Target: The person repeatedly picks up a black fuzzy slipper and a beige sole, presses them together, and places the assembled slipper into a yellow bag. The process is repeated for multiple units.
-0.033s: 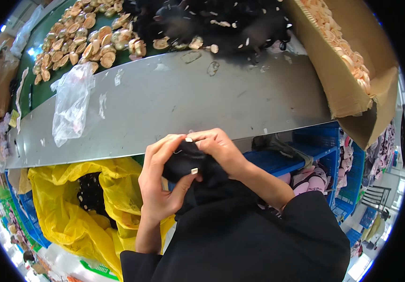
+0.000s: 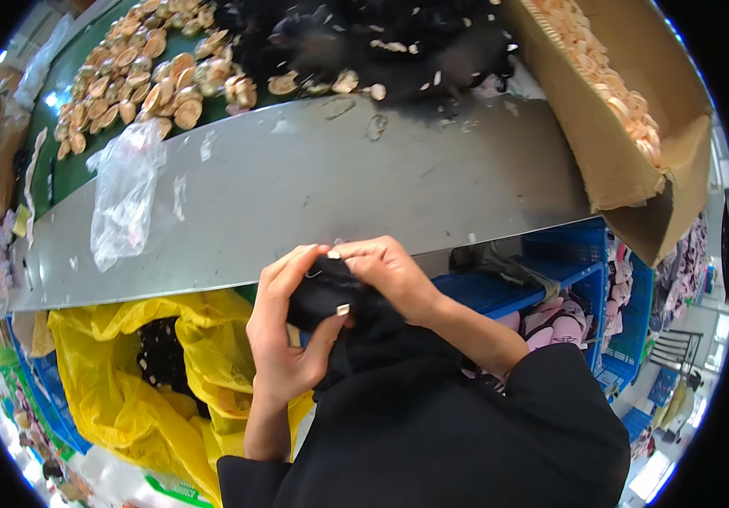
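Note:
A black, soft cloth piece (image 2: 317, 296) is held between both hands, just off the near edge of the table. My left hand (image 2: 278, 334) curls round its left side, fingers over the top and thumb pressed on the lower part. Beside that thumb a small whitish tab (image 2: 343, 310) shows. My right hand (image 2: 387, 269) pinches the cloth's upper edge, where another small pale tab (image 2: 333, 254) sticks out between the hands. The cloth's lower part blends into my black clothing, so I cannot tell where it ends.
On the grey metal table (image 2: 246, 203) lie a clear plastic bag (image 2: 127, 190), a heap of beige cup-shaped pads (image 2: 140, 72) and a black cloth pile (image 2: 364, 46). A cardboard box (image 2: 580, 144) holds more pads. Below are a yellow bag (image 2: 102, 364) and blue crates (image 2: 491, 294).

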